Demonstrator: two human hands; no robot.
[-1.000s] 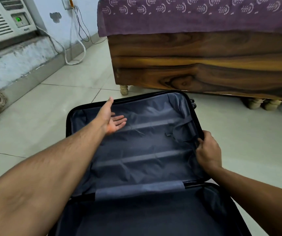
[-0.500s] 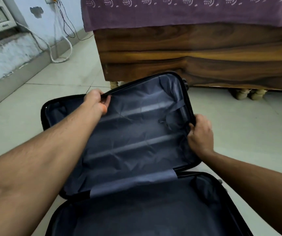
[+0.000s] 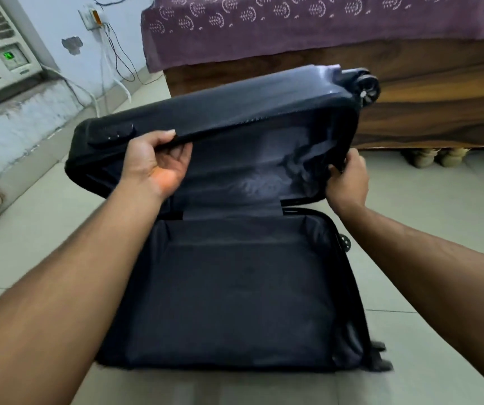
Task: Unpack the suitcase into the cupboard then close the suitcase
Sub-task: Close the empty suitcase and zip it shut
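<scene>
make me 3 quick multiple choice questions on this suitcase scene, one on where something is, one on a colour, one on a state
1. Where does the left hand grip the suitcase lid?
A. its free front edge
B. its wheel
C. the hinge

2. What colour is the bed cover behind the suitcase?
A. green
B. purple with a pale print
C. plain white

3. What state is the lower half of the suitcase in?
A. packed with clothes
B. zipped shut
C. open with nothing in it

Answers:
1 A, the fingers curl over the lid's raised zip edge, while the right hand holds the lid's side.
2 B, purple cloth with pale motifs drapes the wooden bed.
3 C, only bare dark lining shows.
</scene>
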